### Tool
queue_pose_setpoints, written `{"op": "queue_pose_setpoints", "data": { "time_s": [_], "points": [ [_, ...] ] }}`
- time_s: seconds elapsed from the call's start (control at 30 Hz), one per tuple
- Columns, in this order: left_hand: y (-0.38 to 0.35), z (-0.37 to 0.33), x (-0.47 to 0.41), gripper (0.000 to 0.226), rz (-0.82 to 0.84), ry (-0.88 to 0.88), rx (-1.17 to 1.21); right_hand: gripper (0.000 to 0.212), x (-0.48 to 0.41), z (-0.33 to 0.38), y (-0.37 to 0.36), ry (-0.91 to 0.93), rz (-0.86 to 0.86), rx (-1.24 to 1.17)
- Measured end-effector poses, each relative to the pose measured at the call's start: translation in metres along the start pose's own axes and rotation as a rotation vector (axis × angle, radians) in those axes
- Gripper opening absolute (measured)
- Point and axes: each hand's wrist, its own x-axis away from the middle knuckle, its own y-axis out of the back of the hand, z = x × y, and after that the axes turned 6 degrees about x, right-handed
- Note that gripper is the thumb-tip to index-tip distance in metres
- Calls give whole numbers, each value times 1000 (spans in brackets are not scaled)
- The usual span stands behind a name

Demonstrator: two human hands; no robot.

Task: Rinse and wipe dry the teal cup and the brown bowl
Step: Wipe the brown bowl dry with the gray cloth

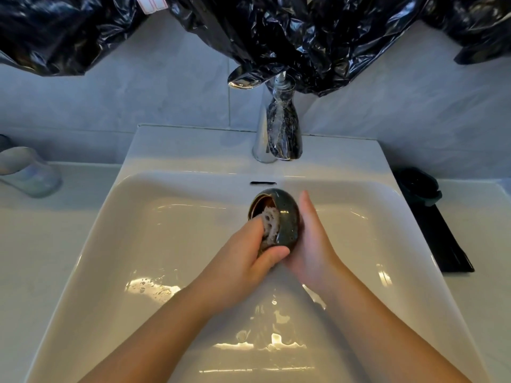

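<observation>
**A:** Where was the brown bowl (287, 217)?

**B:** Near the middle of the view, held over the white sink (166, 244) and tipped on its side, with its mouth turned toward 9 o'clock. The outside was dark and speckled, the inside brown.

**A:** And the hands?

**B:** The left hand (249, 252) came in from 7 o'clock. Its fingers were tucked into the bowl's mouth, pressing a pale sponge (269, 221) against the inner wall, and the thumb was curled under the rim outside. The right hand (312, 244), from 5 o'clock, cradled the bowl's outer side. One finger lay straight along it; the others were hidden behind the bowl.

**A:** The teal cup (420, 186)?

**B:** Out at 3 o'clock on the counter, at the far end of a black mat (442, 239), well apart from the hands. It was too blurred to tell how it lay.

**A:** Any writing?

**B:** Only a white label (150, 2) with red lines at 11 o'clock, on the black plastic bags (304, 37). None of it was legible. The chrome faucet (279, 134) stood at 12 o'clock and a clear glass (30, 172) at 9 o'clock.
</observation>
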Motion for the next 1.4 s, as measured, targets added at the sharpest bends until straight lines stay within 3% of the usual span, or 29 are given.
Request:
{"op": "queue_pose_setpoints", "data": {
  "time_s": [0.07,0.13,0.2,0.3,0.4,0.43,0.5,0.57,0.63,0.73,0.8,0.83,0.93,1.07,1.17,1.33,1.4],
  "points": [
    [-6,-3,-1,30,28,22,112,48,-1,-4,0,22,-83,16],
    [-11,-9,-1,26,7,94,331,38,-3,-12,1,258,-211,217],
    [-11,-11,-2,21,-54,154,468,46,-6,-21,8,468,-227,386],
    [-5,-8,-2,13,-92,108,319,53,-4,-16,5,377,-110,359],
    [-2,-4,-1,12,3,45,75,51,0,-6,1,84,9,83],
    [-4,-6,-1,13,22,40,98,47,-1,-7,3,86,-11,87],
    [-7,-12,-1,21,16,57,255,38,0,-7,2,283,-151,282],
    [-7,-19,-2,27,-23,132,463,48,0,-11,6,471,-153,468],
    [-4,-21,-3,27,-79,167,497,53,-1,-9,5,426,-68,465],
    [0,-14,-4,27,-55,160,282,48,1,-1,5,222,5,274],
    [-4,-14,-2,38,19,178,173,37,-1,-1,5,123,-27,203],
    [-7,-14,-2,38,24,176,192,34,-1,-2,6,163,-62,258],
    [-9,-23,-3,29,-56,258,496,47,5,-7,7,431,-137,547],
    [-2,-29,-2,36,-97,425,874,61,5,-8,7,580,-132,685],
    [-6,-30,-3,29,-183,369,754,56,4,-5,5,575,-129,588],
    [6,-24,-4,16,-532,198,529,68,4,-1,1,437,-110,95],
    [17,-19,-2,17,-619,50,326,62,3,1,3,363,-148,-23]
  ]
}}
